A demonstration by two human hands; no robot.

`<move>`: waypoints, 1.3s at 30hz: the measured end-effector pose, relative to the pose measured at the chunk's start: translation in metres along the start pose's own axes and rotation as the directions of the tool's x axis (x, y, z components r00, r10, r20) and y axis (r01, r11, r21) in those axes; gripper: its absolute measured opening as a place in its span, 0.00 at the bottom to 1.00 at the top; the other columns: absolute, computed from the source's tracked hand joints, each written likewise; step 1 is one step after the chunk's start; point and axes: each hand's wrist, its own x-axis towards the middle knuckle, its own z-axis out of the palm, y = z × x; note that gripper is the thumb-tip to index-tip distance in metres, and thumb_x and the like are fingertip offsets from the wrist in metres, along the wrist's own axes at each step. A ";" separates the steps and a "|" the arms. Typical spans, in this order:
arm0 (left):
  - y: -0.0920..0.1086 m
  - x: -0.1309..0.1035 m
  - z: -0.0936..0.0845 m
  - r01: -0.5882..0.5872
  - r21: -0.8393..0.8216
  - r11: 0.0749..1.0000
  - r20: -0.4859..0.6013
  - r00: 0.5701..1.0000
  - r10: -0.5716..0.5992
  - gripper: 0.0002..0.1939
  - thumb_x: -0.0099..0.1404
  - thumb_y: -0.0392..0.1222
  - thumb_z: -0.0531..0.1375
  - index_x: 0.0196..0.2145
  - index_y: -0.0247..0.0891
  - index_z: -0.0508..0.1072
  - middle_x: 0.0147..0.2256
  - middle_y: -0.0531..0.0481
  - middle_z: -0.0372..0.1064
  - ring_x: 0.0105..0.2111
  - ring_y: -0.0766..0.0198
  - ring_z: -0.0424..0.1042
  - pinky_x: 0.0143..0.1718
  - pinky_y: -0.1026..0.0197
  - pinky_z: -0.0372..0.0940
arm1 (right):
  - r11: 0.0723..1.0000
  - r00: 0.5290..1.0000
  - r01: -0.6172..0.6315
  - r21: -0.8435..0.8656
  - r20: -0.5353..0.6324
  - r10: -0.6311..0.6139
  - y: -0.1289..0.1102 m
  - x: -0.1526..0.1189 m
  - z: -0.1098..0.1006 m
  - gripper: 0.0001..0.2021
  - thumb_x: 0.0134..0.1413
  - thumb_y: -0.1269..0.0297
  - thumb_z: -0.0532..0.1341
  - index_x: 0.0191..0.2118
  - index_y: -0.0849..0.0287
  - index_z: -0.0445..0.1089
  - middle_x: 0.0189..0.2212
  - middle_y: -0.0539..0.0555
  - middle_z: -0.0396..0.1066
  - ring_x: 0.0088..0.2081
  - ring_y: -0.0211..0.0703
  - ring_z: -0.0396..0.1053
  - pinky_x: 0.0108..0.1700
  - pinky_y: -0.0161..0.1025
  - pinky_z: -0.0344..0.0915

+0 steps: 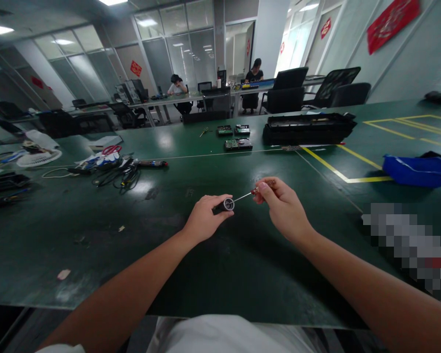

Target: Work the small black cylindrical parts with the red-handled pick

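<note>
Near the middle of the green table (176, 274), my left hand (206, 218) is closed around a small black cylinder (219, 208), whose round, silvery open end faces right. My right hand (284, 208) pinches the reddish handle of a screwdriver (244, 196). Its thin metal shaft points left, and the tip reaches the cylinder's open end; how deep it sits inside is too small to tell. Both hands are held above the tabletop, a short distance apart.
Three circuit-board devices (238, 144) and a long black housing (308, 128) lie toward the far edge. Cables (123, 174) and tools are at the left. A blue tray (417, 171) stands at the right, beside yellow tape lines. Two people sit at a farther table.
</note>
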 end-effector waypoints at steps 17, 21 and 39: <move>-0.001 0.001 0.000 0.034 0.052 0.998 0.015 0.999 -0.034 0.20 0.64 0.41 0.67 0.54 0.48 0.75 0.49 0.49 0.76 0.50 0.52 0.72 0.64 0.37 0.52 | 0.947 0.963 0.161 -0.276 0.256 -0.089 -0.018 -0.009 -0.008 0.10 0.64 0.59 0.58 0.46 0.56 0.71 0.27 0.49 0.73 0.26 0.39 0.70 0.30 0.38 0.63; -0.002 0.002 0.000 0.030 0.052 0.998 0.009 1.000 -0.030 0.20 0.64 0.40 0.67 0.54 0.48 0.75 0.50 0.49 0.76 0.50 0.52 0.71 0.62 0.40 0.56 | 0.929 0.960 0.186 -0.321 0.259 -0.103 -0.017 -0.011 -0.006 0.11 0.65 0.56 0.57 0.40 0.57 0.72 0.26 0.49 0.72 0.27 0.40 0.70 0.30 0.38 0.63; -0.008 0.001 0.002 0.005 -0.005 1.000 0.012 1.000 -0.005 0.20 0.63 0.39 0.67 0.53 0.48 0.76 0.48 0.50 0.76 0.48 0.55 0.73 0.52 0.52 0.66 | 0.892 0.979 0.118 -0.436 0.201 -0.031 -0.020 -0.007 -0.003 0.16 0.69 0.52 0.51 0.43 0.56 0.71 0.23 0.48 0.68 0.24 0.41 0.66 0.26 0.39 0.57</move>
